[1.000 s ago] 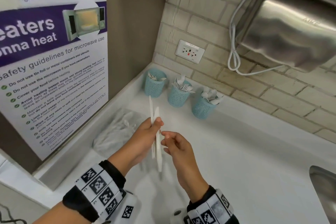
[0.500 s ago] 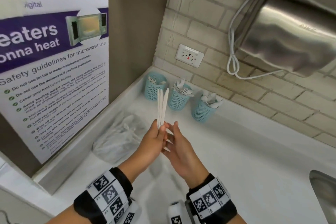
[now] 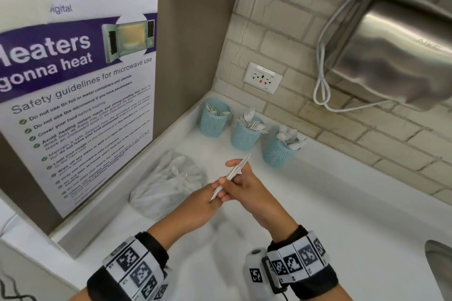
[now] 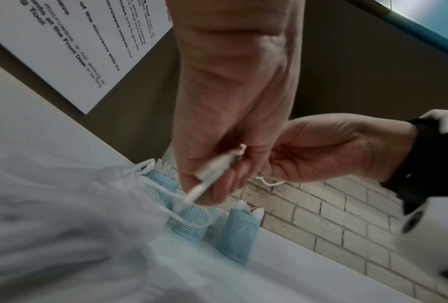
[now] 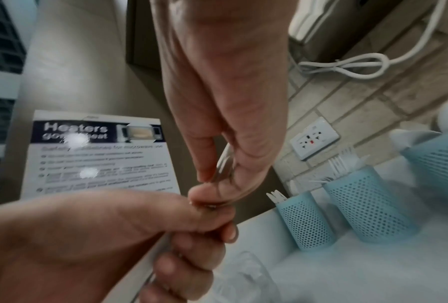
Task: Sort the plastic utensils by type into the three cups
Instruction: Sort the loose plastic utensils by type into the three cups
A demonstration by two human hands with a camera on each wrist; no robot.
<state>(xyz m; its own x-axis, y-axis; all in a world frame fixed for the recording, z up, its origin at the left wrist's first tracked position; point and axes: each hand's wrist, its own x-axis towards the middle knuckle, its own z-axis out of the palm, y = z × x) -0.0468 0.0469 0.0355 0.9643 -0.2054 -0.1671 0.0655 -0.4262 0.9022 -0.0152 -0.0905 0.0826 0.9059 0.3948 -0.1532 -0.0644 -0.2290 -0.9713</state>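
A white worktop (image 3: 342, 227) fills the corner below the brick-tiled wall. Three light-blue perforated cups stand on it in a row along that wall. The left cup (image 3: 214, 120), nearest the corner, holds white utensils whose type cannot be told. Just right of it, the middle cup (image 3: 245, 135) holds white forks. Right again, the right cup (image 3: 278, 153) holds white spoons. In front of the left cup, nearer the person, a crumpled clear plastic bag (image 3: 168, 186) lies against the worktop's raised left edge.
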